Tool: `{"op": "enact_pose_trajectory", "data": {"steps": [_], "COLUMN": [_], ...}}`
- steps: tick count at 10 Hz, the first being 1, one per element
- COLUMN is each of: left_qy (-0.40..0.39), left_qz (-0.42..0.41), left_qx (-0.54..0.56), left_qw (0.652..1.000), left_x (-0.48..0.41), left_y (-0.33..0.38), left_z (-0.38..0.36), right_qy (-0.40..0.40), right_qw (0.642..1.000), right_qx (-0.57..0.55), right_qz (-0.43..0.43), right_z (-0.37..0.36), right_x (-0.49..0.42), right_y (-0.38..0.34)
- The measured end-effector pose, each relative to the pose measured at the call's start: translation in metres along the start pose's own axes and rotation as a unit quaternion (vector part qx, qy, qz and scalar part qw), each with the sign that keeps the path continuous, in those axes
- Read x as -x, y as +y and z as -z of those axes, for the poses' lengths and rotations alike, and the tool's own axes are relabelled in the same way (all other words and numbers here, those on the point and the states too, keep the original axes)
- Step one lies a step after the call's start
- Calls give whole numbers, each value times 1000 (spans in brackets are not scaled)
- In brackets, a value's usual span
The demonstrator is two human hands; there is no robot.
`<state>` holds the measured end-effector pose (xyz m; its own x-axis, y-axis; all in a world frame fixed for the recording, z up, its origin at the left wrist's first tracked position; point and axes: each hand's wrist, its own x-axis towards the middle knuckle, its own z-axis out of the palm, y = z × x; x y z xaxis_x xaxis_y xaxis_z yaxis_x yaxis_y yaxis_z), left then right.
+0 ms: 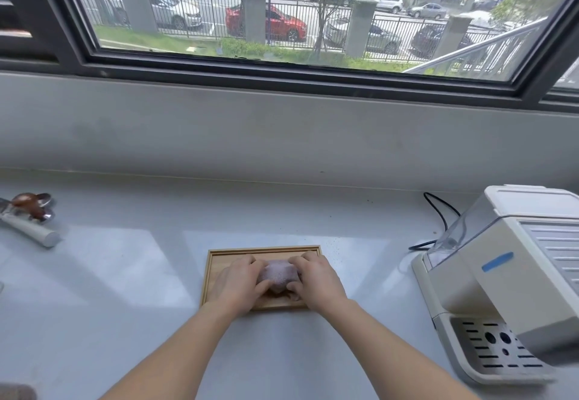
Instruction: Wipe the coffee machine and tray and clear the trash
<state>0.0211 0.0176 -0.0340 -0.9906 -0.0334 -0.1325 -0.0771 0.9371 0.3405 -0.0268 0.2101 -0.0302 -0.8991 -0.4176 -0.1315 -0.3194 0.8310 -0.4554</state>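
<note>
A small wooden tray (pixel 216 258) lies on the grey counter straight ahead of me. On it sits a bunched greyish-pink cloth (pixel 278 273). My left hand (pixel 239 285) grips the cloth's left side and my right hand (pixel 316 280) grips its right side, both pressing it onto the tray. A cream coffee machine (pixel 488 277) stands at the right, its slotted drip grid (pixel 495 349) facing me. The machine is apart from both hands.
A portafilter with a white handle (pixel 31 227) and a brown-topped tamper (pixel 29 203) lie at the far left. A black power cord (pixel 438 211) runs behind the machine. Dark specks dot the counter right of the tray. A grey wall and window rise behind the counter.
</note>
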Motion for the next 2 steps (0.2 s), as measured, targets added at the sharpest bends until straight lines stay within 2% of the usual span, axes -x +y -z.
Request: {"op": "enact_pose_trajectory", "data": {"steps": [2], "left_qy": [20], "left_qz": [-8], "left_qx": [-24], "left_qw": [999], "left_x": [2], "left_y": [3], "left_z": [12], "right_qy": [32], "right_qw": [999], "right_qx": [14], "right_qz": [2], "right_z": [16], "right_x": [5], "right_y": [-1]}}
